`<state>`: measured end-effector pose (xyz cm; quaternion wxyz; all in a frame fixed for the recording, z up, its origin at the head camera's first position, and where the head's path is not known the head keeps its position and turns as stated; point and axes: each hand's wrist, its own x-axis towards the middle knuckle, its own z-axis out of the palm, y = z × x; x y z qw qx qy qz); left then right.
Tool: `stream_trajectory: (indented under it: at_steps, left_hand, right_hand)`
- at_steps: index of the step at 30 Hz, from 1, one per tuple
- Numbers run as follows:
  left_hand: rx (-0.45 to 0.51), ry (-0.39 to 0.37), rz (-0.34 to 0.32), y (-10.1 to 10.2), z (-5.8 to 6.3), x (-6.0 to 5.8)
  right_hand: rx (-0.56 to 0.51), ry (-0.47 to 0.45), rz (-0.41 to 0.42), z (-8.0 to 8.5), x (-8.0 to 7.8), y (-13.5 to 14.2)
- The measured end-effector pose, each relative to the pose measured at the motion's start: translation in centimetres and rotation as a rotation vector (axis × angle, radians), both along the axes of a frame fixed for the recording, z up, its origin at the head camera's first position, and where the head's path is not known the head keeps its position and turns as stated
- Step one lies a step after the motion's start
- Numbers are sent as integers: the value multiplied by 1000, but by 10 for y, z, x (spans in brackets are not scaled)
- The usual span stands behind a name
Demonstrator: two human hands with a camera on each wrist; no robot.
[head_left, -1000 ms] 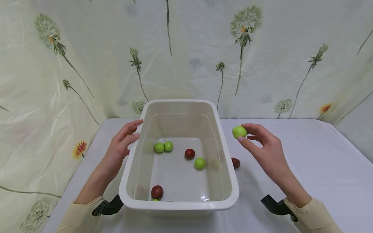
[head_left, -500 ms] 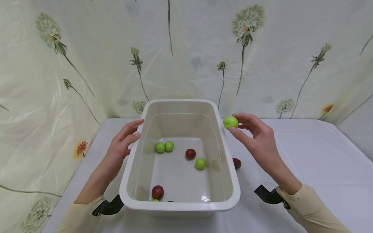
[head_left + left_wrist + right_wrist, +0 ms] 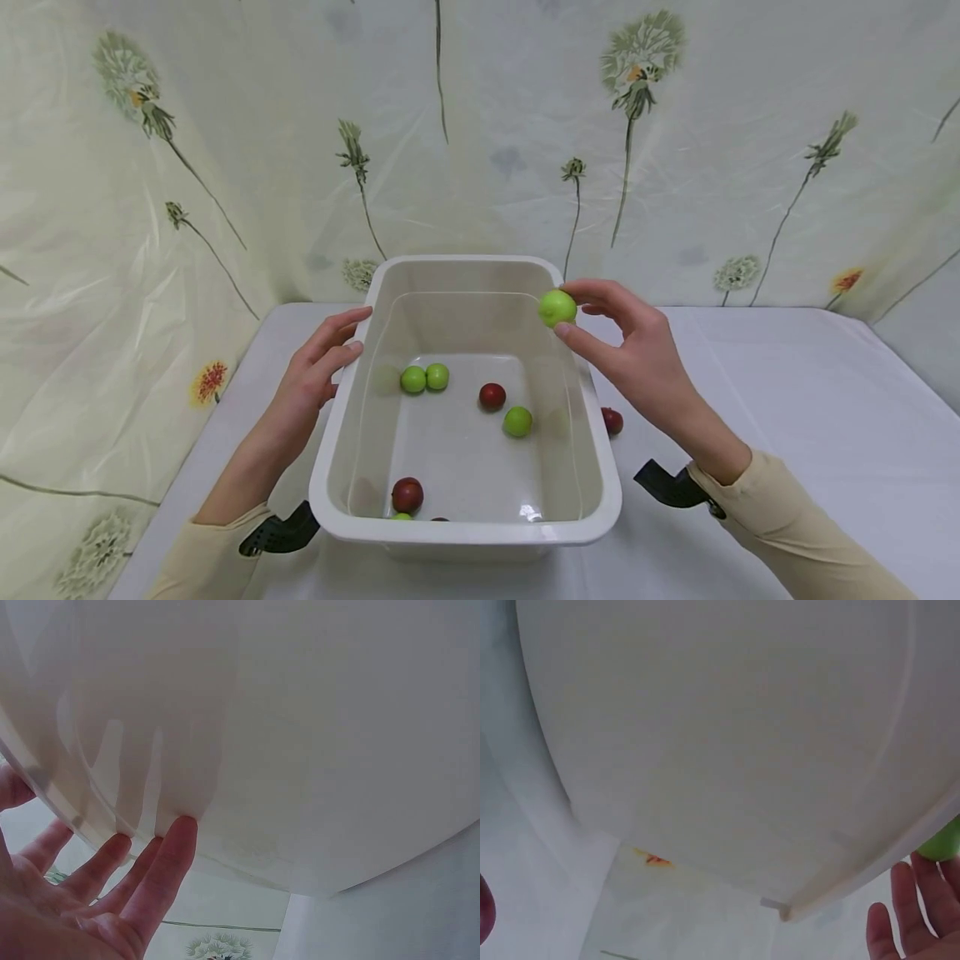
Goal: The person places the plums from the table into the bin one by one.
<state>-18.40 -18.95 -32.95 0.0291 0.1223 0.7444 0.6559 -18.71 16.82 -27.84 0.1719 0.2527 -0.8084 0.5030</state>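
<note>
A large off-white plastic tub [image 3: 465,532] stands on the table. My left hand [image 3: 318,367] rests against its left side; in the left wrist view its fingertips [image 3: 180,832] touch the outer wall below the rim, fingers fairly straight. My right hand [image 3: 626,358] pinches a small round green fruit [image 3: 557,308] between thumb and fingers, over the tub's right rim. On the tub floor lie several green fruits, two side by side [image 3: 424,378] and one further right [image 3: 517,422]. Dark red fruits [image 3: 492,397] [image 3: 407,495] lie among them. The front rim partly hides others.
Outside the tub's right wall, a dark red fruit [image 3: 612,421] lies on the white tablecloth [image 3: 810,417], partly hidden by the rim. A flower-printed sheet [image 3: 480,167] hangs behind the table and along the left side. Black wrist mounts [image 3: 281,529] sit at both sleeves.
My right hand has carried the green fruit leftward and slightly up, from beside the tub to over its right rim. The left hand has stayed at the tub's left side.
</note>
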Motion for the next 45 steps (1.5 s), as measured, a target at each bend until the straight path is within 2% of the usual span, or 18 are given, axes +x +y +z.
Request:
stream_trajectory:
  at_steps: [4, 11, 18, 25, 35, 45]
  left_hand:
    - [6, -4, 1, 0, 0, 1]
    - [6, -15, 6, 1, 0, 1]
    - [-2, -14, 8, 1, 1, 0]
    - [-1, -14, 10, 1, 1, 2]
    - [4, -11, 12, 0, 2, 2]
    - [5, -11, 6, 1, 2, 1]
  right_hand:
    - [67, -35, 2, -4, -5, -4]
    - [149, -101, 45, -2, -6, -16]
    - [302, -211, 111, -2, -7, -21]
    - [414, -171, 179, 1, -11, -26]
    - [438, -192, 159, 1, -12, -25]
    - [351, -227, 130, -4, -9, -21]
